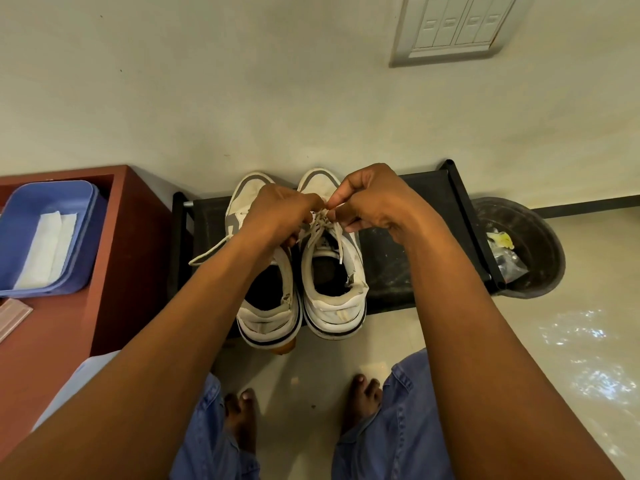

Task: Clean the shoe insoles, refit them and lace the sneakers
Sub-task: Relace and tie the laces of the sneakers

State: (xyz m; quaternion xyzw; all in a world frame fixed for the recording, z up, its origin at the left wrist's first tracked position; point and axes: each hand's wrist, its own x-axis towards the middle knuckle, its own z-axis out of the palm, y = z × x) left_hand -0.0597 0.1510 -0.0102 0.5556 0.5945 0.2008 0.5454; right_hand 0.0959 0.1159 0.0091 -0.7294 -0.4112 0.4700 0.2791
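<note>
Two white and grey sneakers stand side by side on a low black rack (429, 188), toes toward the wall. The right sneaker (332, 296) has its off-white lace (320, 225) threaded over the tongue. My left hand (280, 216) and my right hand (370, 199) meet above its eyelets, each pinching a part of that lace. The left sneaker (268, 313) sits partly under my left forearm, and a loose lace end (207, 252) trails off it to the left. Both shoe openings look dark inside.
A red-brown cabinet (117, 237) stands on the left, holding a blue plastic tub (83, 216) with white folded wipes (48, 247). A black waste bin (540, 237) with scraps sits right of the rack. My bare feet rest on the pale tiled floor (554, 341). A switch plate (453, 26) hangs on the wall.
</note>
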